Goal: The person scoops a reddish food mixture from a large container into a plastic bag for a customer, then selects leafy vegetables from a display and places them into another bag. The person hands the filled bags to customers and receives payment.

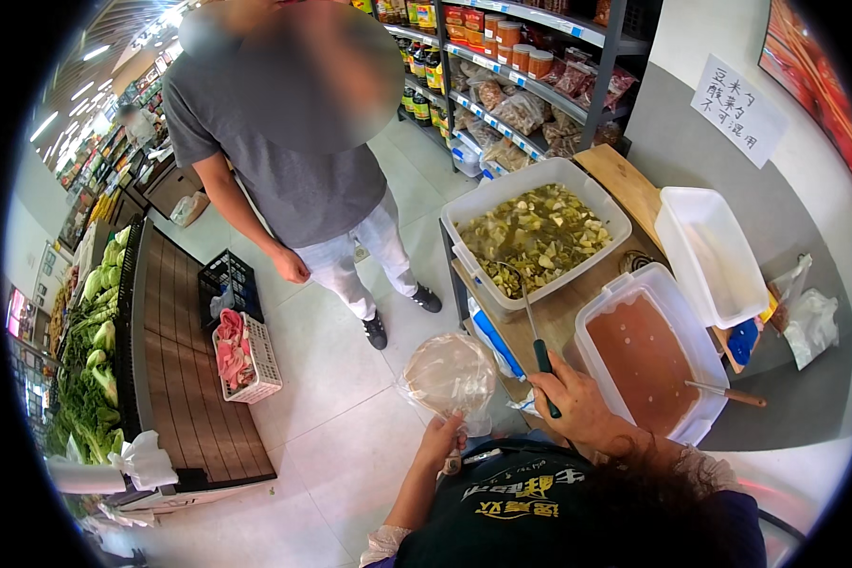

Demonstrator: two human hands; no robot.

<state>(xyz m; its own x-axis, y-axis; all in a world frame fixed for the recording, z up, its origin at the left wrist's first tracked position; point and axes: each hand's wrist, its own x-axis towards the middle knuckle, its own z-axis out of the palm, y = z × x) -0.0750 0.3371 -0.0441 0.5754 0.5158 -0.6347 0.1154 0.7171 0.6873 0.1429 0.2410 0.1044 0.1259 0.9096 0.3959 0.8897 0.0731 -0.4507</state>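
My left hand (444, 440) grips the wooden handle of a round, pan-shaped utensil (444, 369). Clear plastic film or a bag (479, 397) covers its round head, so its exact kind is hard to tell. In my right hand (575, 397) is the dark green handle of a metal ladle (530, 312). The ladle's bowl rests among chopped pickled greens (539, 227) in liquid, at the near side of a translucent plastic tub (465, 259). Close to my right forearm stands a second tub (713, 369) of reddish-brown liquid (635, 362), with a wooden-handled utensil (742, 397) across its rim.
A person (284, 163) in a grey T-shirt stands opposite. Further right are an empty white plastic bin (717, 263) and plastic bags (809, 326). Stocked shelves (525, 78) rise behind the tubs. Leftward are a vegetable stand (184, 341), a white basket (263, 380) and a black crate (231, 284).
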